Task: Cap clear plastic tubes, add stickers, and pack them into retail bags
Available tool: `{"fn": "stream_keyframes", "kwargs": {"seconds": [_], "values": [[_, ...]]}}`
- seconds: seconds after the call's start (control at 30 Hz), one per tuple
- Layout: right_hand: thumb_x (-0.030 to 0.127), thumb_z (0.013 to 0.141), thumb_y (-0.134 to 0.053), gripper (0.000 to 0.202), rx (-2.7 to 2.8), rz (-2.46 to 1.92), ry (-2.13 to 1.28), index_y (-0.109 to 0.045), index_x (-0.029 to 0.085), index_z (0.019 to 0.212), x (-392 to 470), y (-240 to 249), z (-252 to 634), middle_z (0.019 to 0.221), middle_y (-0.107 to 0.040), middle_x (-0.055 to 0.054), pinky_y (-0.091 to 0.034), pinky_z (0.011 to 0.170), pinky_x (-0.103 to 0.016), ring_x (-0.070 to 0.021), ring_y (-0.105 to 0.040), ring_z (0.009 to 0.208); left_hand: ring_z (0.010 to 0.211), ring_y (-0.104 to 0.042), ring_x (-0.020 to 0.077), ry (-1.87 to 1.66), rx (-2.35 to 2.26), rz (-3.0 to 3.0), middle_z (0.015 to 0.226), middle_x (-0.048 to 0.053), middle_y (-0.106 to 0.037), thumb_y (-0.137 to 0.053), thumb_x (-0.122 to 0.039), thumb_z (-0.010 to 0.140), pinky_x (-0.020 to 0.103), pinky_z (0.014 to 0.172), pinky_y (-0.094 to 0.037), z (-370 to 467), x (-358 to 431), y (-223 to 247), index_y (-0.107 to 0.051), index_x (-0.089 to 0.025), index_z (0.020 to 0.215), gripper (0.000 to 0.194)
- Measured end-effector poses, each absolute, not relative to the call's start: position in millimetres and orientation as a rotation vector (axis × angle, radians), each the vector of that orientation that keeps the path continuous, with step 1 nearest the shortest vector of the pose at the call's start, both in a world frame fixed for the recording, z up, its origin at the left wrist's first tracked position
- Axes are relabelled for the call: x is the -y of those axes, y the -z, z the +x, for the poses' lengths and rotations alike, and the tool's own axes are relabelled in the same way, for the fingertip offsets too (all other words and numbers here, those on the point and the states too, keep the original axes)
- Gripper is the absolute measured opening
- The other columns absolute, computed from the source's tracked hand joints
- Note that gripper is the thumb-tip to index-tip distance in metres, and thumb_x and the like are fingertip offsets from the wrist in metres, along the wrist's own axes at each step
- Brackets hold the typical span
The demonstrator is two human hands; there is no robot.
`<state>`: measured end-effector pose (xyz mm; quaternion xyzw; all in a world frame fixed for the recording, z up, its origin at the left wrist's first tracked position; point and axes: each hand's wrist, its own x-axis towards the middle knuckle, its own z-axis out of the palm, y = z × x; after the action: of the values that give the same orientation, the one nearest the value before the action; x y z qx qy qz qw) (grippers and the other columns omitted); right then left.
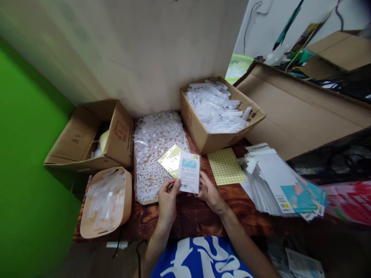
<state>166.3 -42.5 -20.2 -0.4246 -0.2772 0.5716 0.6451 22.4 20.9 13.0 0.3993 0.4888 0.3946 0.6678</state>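
One printed packet (189, 173) sits between our hands, just below the centre of the frame: our left hand (168, 197) pinches its lower left corner, thumb in front, while our right hand (210, 194) holds its lower right edge, fingers partly hidden.

Both bare forearms (160, 228) slant in over the near edge of the worktop (199, 220), converging. The left hand (168, 197) pinches, thumb uppermost; the right hand (210, 194), near it and almost level, curls its fingers inward.
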Motion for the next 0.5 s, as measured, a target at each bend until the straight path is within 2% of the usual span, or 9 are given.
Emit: {"fn": "stream_keyframes", "kwargs": {"seconds": [0.13,0.23,0.3,0.37,0.43,0.5], "values": [[0.035,0.063,-0.094,0.107,0.809,-1.078,-1.203,-0.034,0.028,0.15,42.7,12.4,165.0,0.145,-0.054,-0.015,-0.05,0.106,-0.046,-0.0312,-0.056,0.131,0.082,-0.068,0.0192,-0.955,-1.187,1.029,0.084,0.004,-0.072,-0.079,-0.047,0.077,0.03,0.077,-0.056,21.9,-16.8,-10.2,-0.069,-0.015,0.086,0.034],[0.029,0.058,-0.096,0.126,0.959,-1.234,-1.126,-0.02,0.028,0.158,44.4,5.9,164.2,0.154,-0.044,-0.016,-0.038,0.116,-0.05,-0.0322,-0.046,0.14,0.082,-0.068,0.0192,-0.983,-1.231,1.065,0.083,0.004,-0.071,-0.077,-0.048,0.079,0.03,0.078,-0.056,20.1,-15.1,-8.3,-0.067,-0.015,0.085,0.034],[0.028,0.056,-0.097,0.134,1.008,-1.31,-1.094,-0.014,0.029,0.16,44.8,3.9,162.6,0.158,-0.038,-0.016,-0.037,0.117,-0.05,-0.0332,-0.045,0.141,0.079,-0.067,0.0186,-0.991,-1.255,1.068,0.082,0.003,-0.07,-0.074,-0.049,0.081,0.03,0.077,-0.056,18.8,-14.5,-6.8,-0.066,-0.016,0.086,0.035],[0.03,0.062,-0.094,0.125,0.971,-1.302,-1.067,-0.017,0.027,0.16,43.8,4.3,160.4,0.153,-0.043,-0.017,-0.044,0.111,-0.048,-0.0322,-0.051,0.135,0.079,-0.067,0.0181,-0.996,-1.255,1.063,0.083,0.003,-0.07,-0.073,-0.049,0.082,0.03,0.076,-0.056,17.7,-14.2,-5.3,-0.066,-0.016,0.087,0.035],[0.033,0.073,-0.087,0.103,0.891,-1.249,-1.044,-0.026,0.025,0.155,42.1,6.2,158.7,0.139,-0.057,-0.016,-0.053,0.1,-0.042,-0.0283,-0.063,0.121,0.078,-0.068,0.0177,-1.002,-1.246,1.051,0.084,0.003,-0.07,-0.073,-0.049,0.082,0.029,0.074,-0.056,17.2,-13.9,-4.8,-0.065,-0.016,0.087,0.035],[0.034,0.08,-0.081,0.083,0.834,-1.225,-1.019,-0.036,0.024,0.148,40.8,7.9,158.5,0.122,-0.066,-0.012,-0.057,0.091,-0.037,-0.024,-0.069,0.106,0.079,-0.069,0.0178,-0.99,-1.218,1.029,0.085,0.003,-0.07,-0.074,-0.049,0.082,0.028,0.073,-0.056,17.6,-13.5,-6.1,-0.063,-0.016,0.089,0.035]]}}
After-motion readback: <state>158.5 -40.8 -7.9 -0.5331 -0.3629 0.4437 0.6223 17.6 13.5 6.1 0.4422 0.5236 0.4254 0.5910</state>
